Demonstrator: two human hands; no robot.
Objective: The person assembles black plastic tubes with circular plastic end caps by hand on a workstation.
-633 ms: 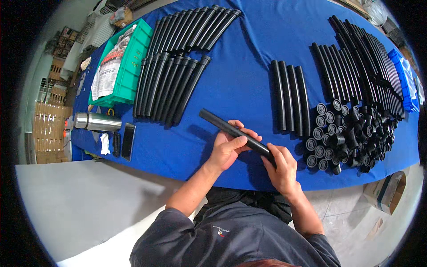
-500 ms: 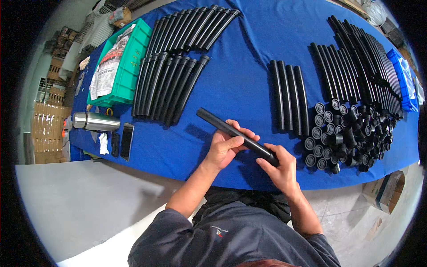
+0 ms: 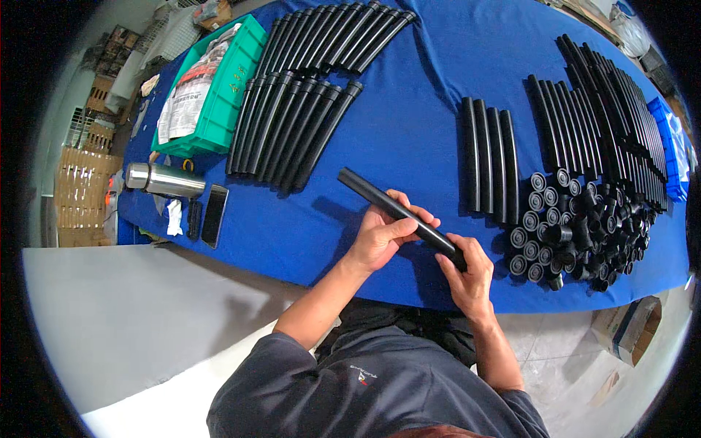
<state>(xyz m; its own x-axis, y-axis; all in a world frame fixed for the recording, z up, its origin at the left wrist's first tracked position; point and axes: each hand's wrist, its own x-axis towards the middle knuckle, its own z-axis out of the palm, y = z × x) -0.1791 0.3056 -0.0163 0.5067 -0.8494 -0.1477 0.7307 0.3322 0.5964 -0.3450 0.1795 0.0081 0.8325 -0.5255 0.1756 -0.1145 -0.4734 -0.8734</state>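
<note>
A black tube is held slantwise above the blue cloth, its far end pointing up and left. My left hand is closed around its middle, thumb on top. At the near end, my right hand wraps the tube, and the fingers partly cover that end, so I cannot tell whether a cap sits on it. To the right of my right hand lie many round black caps, some standing in rows, others heaped. Beyond the hands, several bare black tubes lie side by side.
Two rows of black tubes with wider ends lie at far left, beside a green crate holding newspaper. A steel bottle and a phone lie near the left edge. More tubes are stacked at far right, by a blue bin.
The whole view has shifted slightly, with the scene sliding right. Both hands keep their hold on the tube; my right-hand fingers now cover more of its near end.
</note>
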